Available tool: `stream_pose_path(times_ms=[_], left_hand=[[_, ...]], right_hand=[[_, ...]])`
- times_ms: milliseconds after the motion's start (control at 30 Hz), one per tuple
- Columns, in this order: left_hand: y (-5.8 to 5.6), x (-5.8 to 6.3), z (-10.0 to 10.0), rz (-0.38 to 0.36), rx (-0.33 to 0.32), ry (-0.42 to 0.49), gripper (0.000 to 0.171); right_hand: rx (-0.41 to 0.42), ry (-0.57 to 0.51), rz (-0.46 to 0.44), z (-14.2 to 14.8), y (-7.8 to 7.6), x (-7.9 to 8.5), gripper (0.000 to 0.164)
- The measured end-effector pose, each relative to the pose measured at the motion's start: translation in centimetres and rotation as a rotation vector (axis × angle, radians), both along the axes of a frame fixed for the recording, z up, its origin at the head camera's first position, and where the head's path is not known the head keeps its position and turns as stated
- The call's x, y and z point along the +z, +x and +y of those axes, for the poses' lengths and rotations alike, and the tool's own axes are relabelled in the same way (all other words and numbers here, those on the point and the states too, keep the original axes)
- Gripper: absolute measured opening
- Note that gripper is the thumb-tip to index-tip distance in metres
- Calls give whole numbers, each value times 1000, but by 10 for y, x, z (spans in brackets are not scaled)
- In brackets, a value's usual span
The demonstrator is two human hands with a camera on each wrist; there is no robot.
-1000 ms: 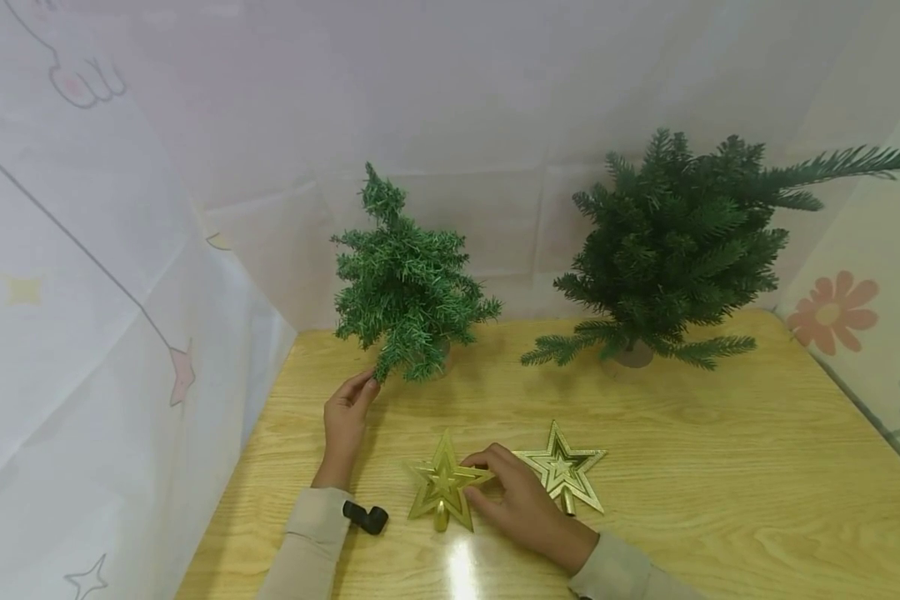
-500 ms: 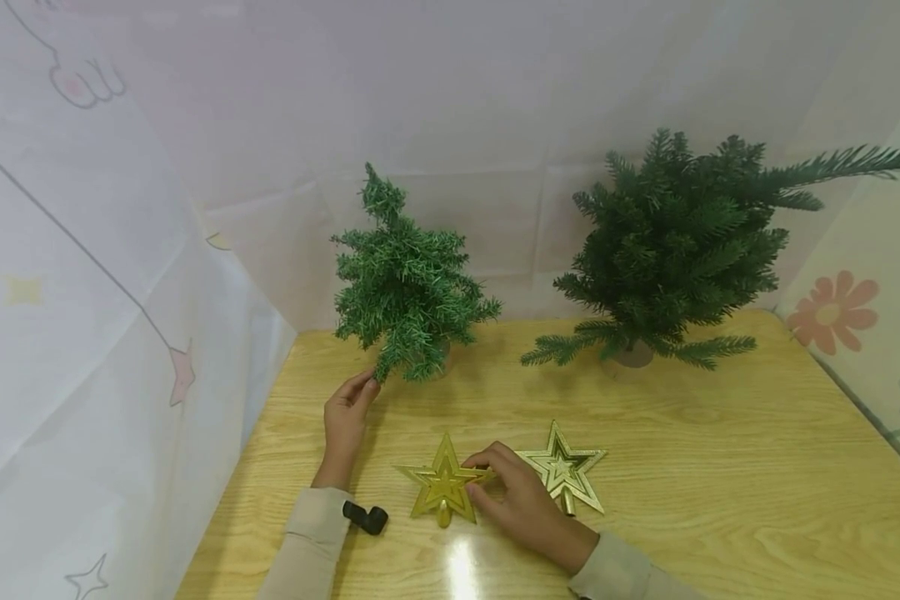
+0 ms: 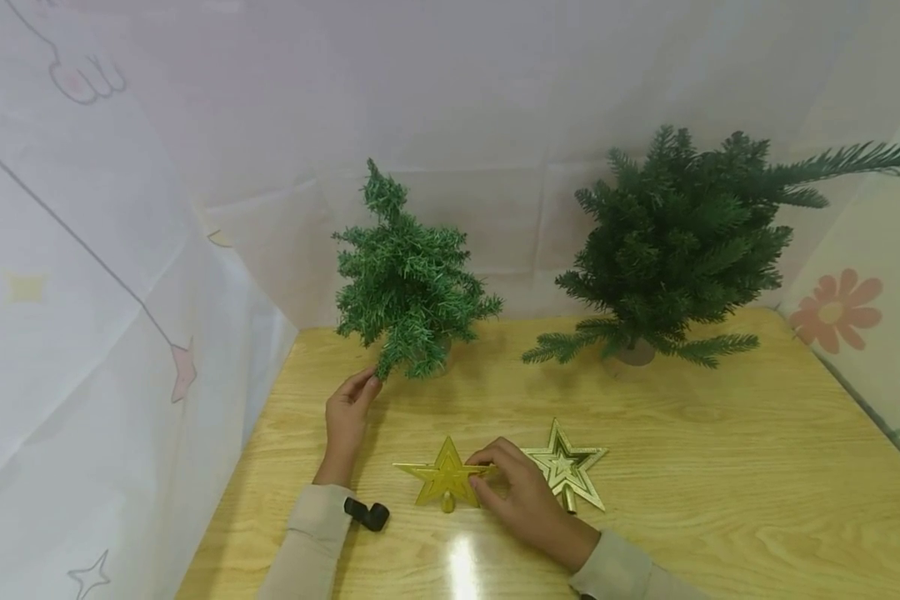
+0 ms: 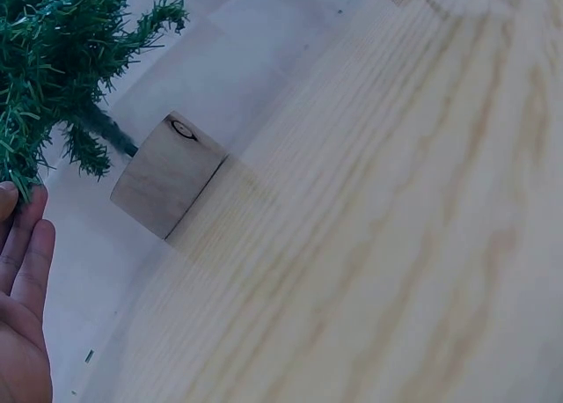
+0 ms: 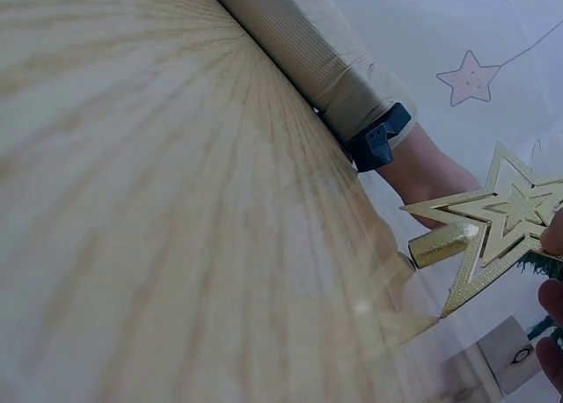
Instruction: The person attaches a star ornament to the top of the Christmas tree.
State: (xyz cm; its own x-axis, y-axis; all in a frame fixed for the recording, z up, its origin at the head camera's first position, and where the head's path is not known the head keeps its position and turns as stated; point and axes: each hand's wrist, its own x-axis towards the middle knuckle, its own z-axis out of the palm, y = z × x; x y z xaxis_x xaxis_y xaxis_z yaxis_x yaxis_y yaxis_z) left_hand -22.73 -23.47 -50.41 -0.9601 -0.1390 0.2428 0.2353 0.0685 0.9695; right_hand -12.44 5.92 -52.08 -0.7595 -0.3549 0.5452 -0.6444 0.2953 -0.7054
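Between thumb and fingers, my right hand (image 3: 525,500) holds a gold star tree topper (image 3: 448,475) by its right arm. The star tilts, and in the right wrist view its hollow stem (image 5: 442,245) points down toward the tabletop. My left hand (image 3: 347,421) pinches the tip of a low branch on the small green Christmas tree (image 3: 408,283); the left wrist view shows thumb and fingertips at that branch. A round wooden base (image 4: 171,174) carries this tree. Just beyond my right hand, a second gold star topper (image 3: 564,467) lies flat on the table.
A darker, fuller Christmas tree (image 3: 675,242) stands at the back right, one long branch sticking out sideways. Both trees are near the back edge of the wooden table (image 3: 690,500). White printed sheets (image 3: 450,83) hang behind and at the sides.
The star in my right hand has tipped further, so it looks shorter from above, with its stem drawn up toward its middle. My left hand stays at the branch.
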Motion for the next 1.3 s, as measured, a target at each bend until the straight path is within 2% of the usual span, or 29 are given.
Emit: stream_pose_path(times_ms=[233, 567, 833, 1000, 1167, 1300], left_hand=[[-3, -1, 0, 19, -4, -7, 32], [-2, -3, -1, -5, -4, -15, 32], [-14, -26, -7, -10, 3, 14, 35], [-15, -29, -7, 14, 18, 2, 38], [-15, -29, -6, 30, 30, -10, 38], [-15, -29, -6, 32, 33, -6, 37]], right_hand=[[4, -44, 26, -1, 0, 1, 29], [10, -96, 38, -1, 2, 6, 24], [13, -112, 14, 0, 1, 4, 20], [41, -135, -2, 0, 1, 4, 21], [34, -148, -7, -1, 1, 4, 26], [45, -166, -52, -1, 1, 3, 23]])
